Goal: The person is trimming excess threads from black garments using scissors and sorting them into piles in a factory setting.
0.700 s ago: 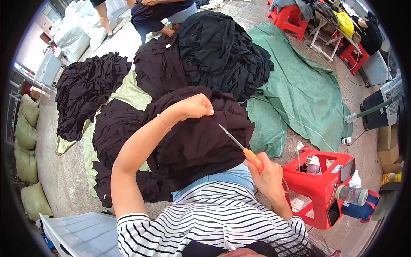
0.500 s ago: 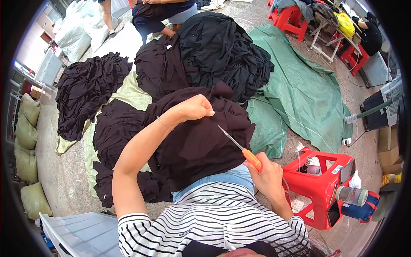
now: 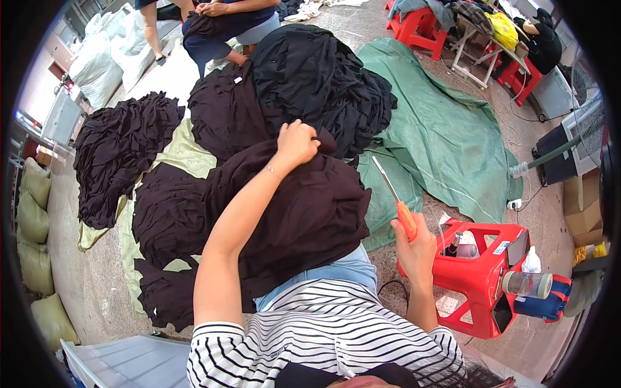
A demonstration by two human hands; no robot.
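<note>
Dark brown cloth (image 3: 304, 200) lies heaped over my lap. My left hand (image 3: 297, 142) is closed on its far edge, next to the black fabric pile (image 3: 317, 84); its fingertips are partly turned away. To the right of the cloth, my right hand (image 3: 417, 246) grips a tool with an orange handle (image 3: 406, 221) and a long thin metal shaft. The shaft points up and away from me, apart from the cloth. From here I cannot make out what kind of tip it has.
Dark fabric heaps (image 3: 116, 155) lie at the left on a pale yellow-green sheet (image 3: 187, 155). A green tarp (image 3: 446, 129) spreads to the right. Beside my right arm stands a red stool (image 3: 475, 278) with a clear jar (image 3: 527, 284). Another person (image 3: 223, 26) sits beyond the heaps.
My left hand has moved farther away over the cloth, toward the black pile. My right hand has drawn right with the orange-handled tool, whose shaft has left the cloth and now stands more upright.
</note>
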